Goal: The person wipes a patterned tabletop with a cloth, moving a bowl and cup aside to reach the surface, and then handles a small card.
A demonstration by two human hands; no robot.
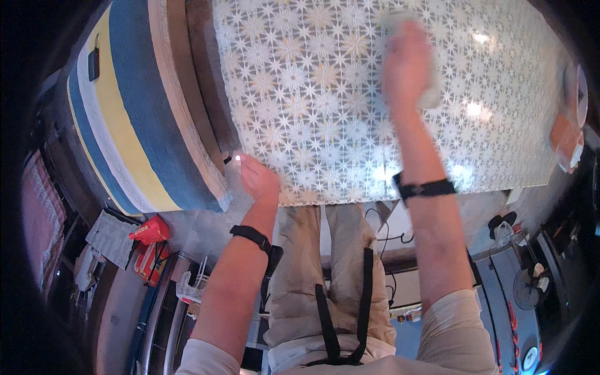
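Observation:
A lace-patterned tablecloth (304,93) with white and yellowish flowers covers the table before me. My right hand (408,65), blurred, presses a pale cloth (431,96) flat on the tablecloth, toward its far side. Parts of that cloth stick out beyond my fingers and beside my wrist. At the near left corner of the tablecloth, my left hand (260,178) has its fingers curled over the edge. A small bright spot shows at its fingertips; whether they pinch the tablecloth is unclear. Dark bands circle both forearms.
Left of the table stands a sofa or bench with a striped cover (136,108), a small black device (94,64) lying on it. Red packages (152,229) sit lower left. A brownish box (565,133) is at the right edge. A cable (387,234) hangs under the table's front.

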